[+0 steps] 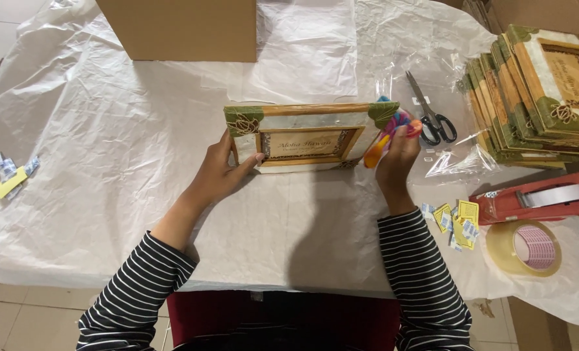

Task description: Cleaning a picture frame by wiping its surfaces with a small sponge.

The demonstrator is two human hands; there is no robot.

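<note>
I see a counter [107, 162] draped in crinkled white paper, filling most of the view, with a cardboard box [179, 29] at its far edge and tiled floor beyond the corner. On the far right a stack of frames [536, 97] leans overlapped, wood and green-cornered like the one in hand. That picture frame [305, 136] stands on its lower edge at the middle of the counter, its long axis running left to right, face tipped toward me. My left hand [221, 172] grips its left end, thumb across the front. My right hand [396, 159] is closed around a multicoloured cloth [387, 133] pressed at the frame's right end; it may be a duster, the folds blur. Both hands are equally near, one at each end. Right of them lie a red tape dispenser [539, 198], a roll of clear tape [523, 247], black-handled scissors [429, 110], and small yellow and blue packets [458, 221]; more packets [6, 175] sit at the left edge.
</note>
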